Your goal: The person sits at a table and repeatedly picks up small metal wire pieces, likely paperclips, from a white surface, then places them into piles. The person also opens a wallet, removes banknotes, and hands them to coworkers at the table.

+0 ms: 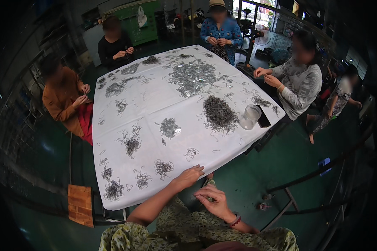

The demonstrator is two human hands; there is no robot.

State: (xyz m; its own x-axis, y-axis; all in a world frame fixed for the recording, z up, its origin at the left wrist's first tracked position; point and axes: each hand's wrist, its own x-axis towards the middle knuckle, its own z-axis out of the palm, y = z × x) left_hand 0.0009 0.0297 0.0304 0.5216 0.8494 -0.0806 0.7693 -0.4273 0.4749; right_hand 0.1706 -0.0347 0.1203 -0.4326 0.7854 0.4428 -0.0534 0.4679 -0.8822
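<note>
My left hand (189, 176) is at the near edge of the white-covered table (182, 144), its fingers bent and close together. Whatever lies between its fingertips is too small to make out. Just nearer to me and to the right, my right hand (214, 200) hangs over my lap, thumb and fingers drawn into a pinch. Its contents, if any, cannot be told. Closest to my left hand lies a small heap of thin, dark bent wire hooks (163, 168). A looser cluster of hooks (191, 154) sits farther in. Beyond is a pile of small clear-grey pieces (169, 127).
A large dark hook heap (220, 113) stands beside a clear plastic tub (250, 117) and a black phone (264, 117). Shiny pieces (192, 78) spread across the far half. Several people sit or stand around the table, hands raised. A wooden stool (80, 205) is at left.
</note>
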